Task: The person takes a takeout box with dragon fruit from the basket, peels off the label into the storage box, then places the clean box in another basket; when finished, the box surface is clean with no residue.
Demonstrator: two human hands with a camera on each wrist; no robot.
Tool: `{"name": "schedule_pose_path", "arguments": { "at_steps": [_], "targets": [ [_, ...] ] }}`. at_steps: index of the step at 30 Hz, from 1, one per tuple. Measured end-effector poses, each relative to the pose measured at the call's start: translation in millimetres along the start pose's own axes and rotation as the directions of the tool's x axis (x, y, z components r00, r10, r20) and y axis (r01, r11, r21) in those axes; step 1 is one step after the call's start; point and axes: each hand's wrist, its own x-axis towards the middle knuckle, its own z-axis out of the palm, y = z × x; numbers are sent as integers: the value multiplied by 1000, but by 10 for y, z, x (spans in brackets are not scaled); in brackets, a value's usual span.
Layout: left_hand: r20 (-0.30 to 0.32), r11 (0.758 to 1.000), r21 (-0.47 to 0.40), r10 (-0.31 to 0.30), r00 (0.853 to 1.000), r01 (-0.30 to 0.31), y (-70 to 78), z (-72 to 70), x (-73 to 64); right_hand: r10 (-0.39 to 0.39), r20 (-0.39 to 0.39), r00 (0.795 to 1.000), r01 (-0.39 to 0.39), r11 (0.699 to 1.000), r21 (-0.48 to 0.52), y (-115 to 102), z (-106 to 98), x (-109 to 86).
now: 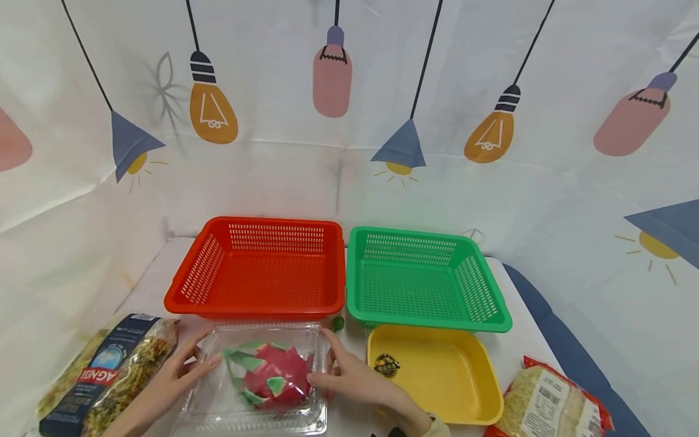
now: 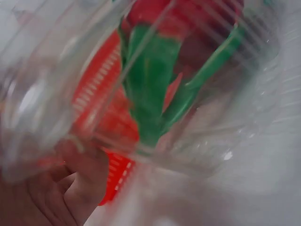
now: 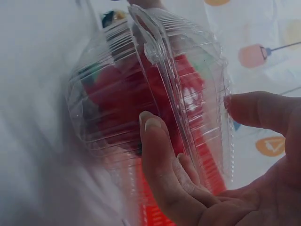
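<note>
A clear plastic clamshell box (image 1: 215,388) is closed over a pink dragon fruit (image 1: 278,376) with green scales, at the front of the table. My left hand (image 1: 177,370) holds its left side, thumb laid over the lid. On the opposite side my right hand (image 1: 352,373) grips the box, thumb on top and fingers along the side wall. The right wrist view shows the ridged box (image 3: 108,108) between the thumb and fingers (image 3: 160,160). Blurred in the left wrist view, the dragon fruit's green scales (image 2: 150,80) show through the plastic; some left fingers are hidden.
Behind the box stand a red basket (image 1: 273,312) and a green basket (image 1: 431,325). A yellow tray (image 1: 437,382) with a dark round sticker (image 1: 386,365) lies at right. A pasta bag (image 1: 106,370) flanks the left arm; a red-edged bag (image 1: 548,400) lies far right.
</note>
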Motion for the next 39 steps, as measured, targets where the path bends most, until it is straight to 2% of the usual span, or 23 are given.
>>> {"name": "schedule_pose_path", "arguments": {
  "at_steps": [2,6,9,13,21,26,33,36,39],
  "targets": [
    [37,1000,-27,3,999,-2,6,-41,4,-1,-4,1000,1,1000,2,-29,-24,-24],
    [124,995,-93,48,991,-37,12,-109,12,-13,-2,1000,13,1000,-1,-82,-86,-79],
    [176,988,-122,112,978,-91,24,-136,19,-14,1,1000,14,1000,-7,-113,-147,-115],
    [209,981,-161,143,967,-110,63,-132,23,3,-7,1000,-3,999,-41,-134,-245,-161],
    [196,972,-203,156,968,-116,180,-60,3,0,-8,1000,0,1000,-25,-220,-390,-273],
    [184,958,-229,217,959,-173,301,0,0,-32,-24,999,31,999,-32,-297,-496,-359],
    [141,928,-233,329,934,-292,509,129,57,-83,-57,995,82,996,-23,-327,-660,-442],
    [133,923,-229,344,930,-309,577,184,91,-89,-93,992,85,995,-41,-329,-721,-477],
    [121,923,-234,339,933,-305,649,226,123,-95,-127,987,90,995,-41,-335,-776,-515]
  ]
}}
